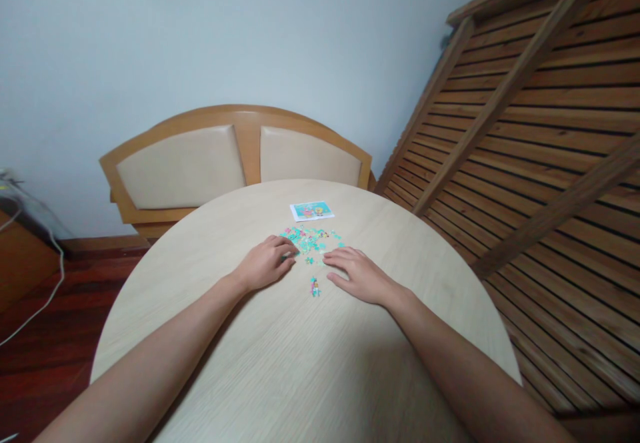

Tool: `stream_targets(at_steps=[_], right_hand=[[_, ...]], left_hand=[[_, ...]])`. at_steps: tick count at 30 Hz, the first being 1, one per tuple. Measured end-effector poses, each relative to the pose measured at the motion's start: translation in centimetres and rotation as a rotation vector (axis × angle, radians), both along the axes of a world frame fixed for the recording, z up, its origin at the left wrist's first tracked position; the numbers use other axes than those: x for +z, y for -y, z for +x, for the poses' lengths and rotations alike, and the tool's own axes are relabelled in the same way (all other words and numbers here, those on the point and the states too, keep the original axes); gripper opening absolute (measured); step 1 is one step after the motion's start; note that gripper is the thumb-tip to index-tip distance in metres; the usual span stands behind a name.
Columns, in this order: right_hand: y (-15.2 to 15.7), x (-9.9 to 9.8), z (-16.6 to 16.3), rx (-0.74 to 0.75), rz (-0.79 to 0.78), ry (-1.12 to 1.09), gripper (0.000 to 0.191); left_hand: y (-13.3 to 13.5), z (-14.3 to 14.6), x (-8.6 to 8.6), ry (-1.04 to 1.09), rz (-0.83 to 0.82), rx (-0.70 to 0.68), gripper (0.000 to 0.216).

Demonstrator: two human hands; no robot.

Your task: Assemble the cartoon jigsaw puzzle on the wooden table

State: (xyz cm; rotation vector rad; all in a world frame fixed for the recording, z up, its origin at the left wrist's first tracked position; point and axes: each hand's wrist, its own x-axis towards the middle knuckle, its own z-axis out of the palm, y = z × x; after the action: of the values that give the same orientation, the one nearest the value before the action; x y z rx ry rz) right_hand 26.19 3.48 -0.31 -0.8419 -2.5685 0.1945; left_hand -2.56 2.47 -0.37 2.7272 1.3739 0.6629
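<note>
Small jigsaw puzzle pieces (306, 238), mostly turquoise with bits of pink and yellow, lie in a loose heap on the round table. At the left edge of the heap rests my left hand (267, 263), its fingers loosely bent and apart, with nothing visible in it. My right hand (361, 275) lies palm down to the right, fingers stretched toward a few stray pieces. Nearer to me, between the hands, is a small cluster of puzzle pieces (315, 287) that look joined. Beyond the heap lies a printed picture card (311, 211) with cartoon figures on turquoise.
The pale wooden round table (240, 376) fills the foreground. Behind it, a padded wooden headboard (249, 153) stands against the wall. A slatted wooden frame (520, 130) leans on the right. A white cable (61, 263) hangs at the left above the dark red floor.
</note>
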Motion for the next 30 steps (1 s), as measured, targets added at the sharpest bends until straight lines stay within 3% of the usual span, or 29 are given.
stream_targets(at_steps=[5, 15, 20, 24, 30], right_hand=[[-0.3, 0.2, 0.6, -0.034, 0.003, -0.011, 0.018], [-1.0, -0.7, 1.1, -0.129, 0.005, -0.048, 0.026], [-1.0, -0.9, 0.9, -0.105, -0.014, -0.020, 0.023], [-1.1, -0.9, 0.8, -0.109, -0.017, -0.022, 0.024], [-0.6, -0.4, 0.6, -0.040, -0.003, 0.024, 0.035]], left_hand=[[-0.1, 0.8, -0.6, -0.050, -0.009, -0.124, 0.033], [0.1, 1.0, -0.7, -0.044, 0.001, -0.153, 0.032], [0.4, 1.3, -0.4, -0.026, 0.003, -0.164, 0.030], [0.0, 1.4, -0.8, -0.006, 0.028, -0.122, 0.030], [-1.9, 1.6, -1.8, -0.050, 0.062, 0.059, 0.041]])
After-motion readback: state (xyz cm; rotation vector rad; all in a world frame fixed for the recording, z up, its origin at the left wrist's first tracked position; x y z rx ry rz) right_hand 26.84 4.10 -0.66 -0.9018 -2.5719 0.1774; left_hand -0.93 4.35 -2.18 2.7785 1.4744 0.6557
